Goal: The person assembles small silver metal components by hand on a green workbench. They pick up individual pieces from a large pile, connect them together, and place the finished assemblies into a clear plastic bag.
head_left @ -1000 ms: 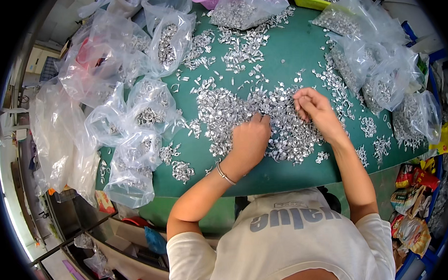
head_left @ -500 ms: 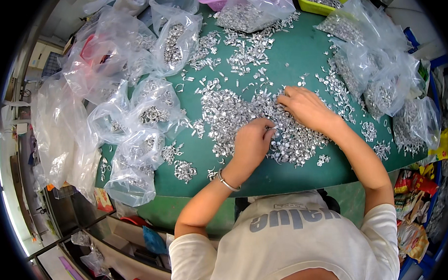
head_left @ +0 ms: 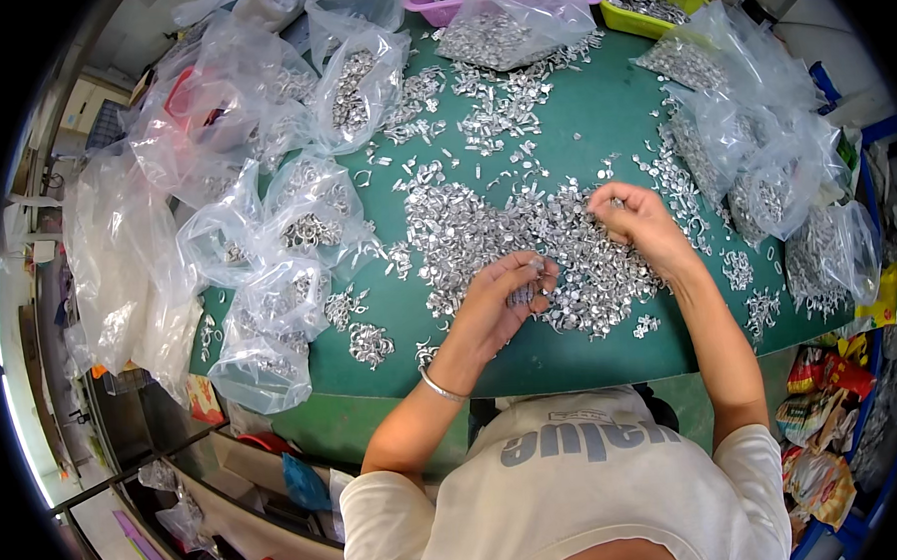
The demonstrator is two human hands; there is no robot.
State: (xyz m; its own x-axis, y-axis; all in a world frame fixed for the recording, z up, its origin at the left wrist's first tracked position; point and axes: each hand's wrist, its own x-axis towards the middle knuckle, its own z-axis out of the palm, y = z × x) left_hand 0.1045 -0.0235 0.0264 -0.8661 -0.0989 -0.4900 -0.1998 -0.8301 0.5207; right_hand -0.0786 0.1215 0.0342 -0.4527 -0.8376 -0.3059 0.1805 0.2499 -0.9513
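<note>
A big heap of small shiny metal pieces [head_left: 486,228] is spread over the green table [head_left: 602,123]. My left hand [head_left: 498,303], a thin bracelet on its wrist, is curled over the heap's near edge with several metal pieces cupped in its fingers. My right hand [head_left: 638,222] rests on the right side of the heap, fingertips pinched on a small piece.
Clear plastic bags [head_left: 296,227] holding more metal pieces crowd the table's left side, and others [head_left: 764,166] line the right. A pink bin [head_left: 426,1] and a yellow-green bin [head_left: 657,1] stand at the far edge. Small separate piles [head_left: 369,341] lie near the front edge.
My left hand has drawn back toward the near edge of the heap and curled up around pieces. My right hand shifted left over the heap, then back out to its right side.
</note>
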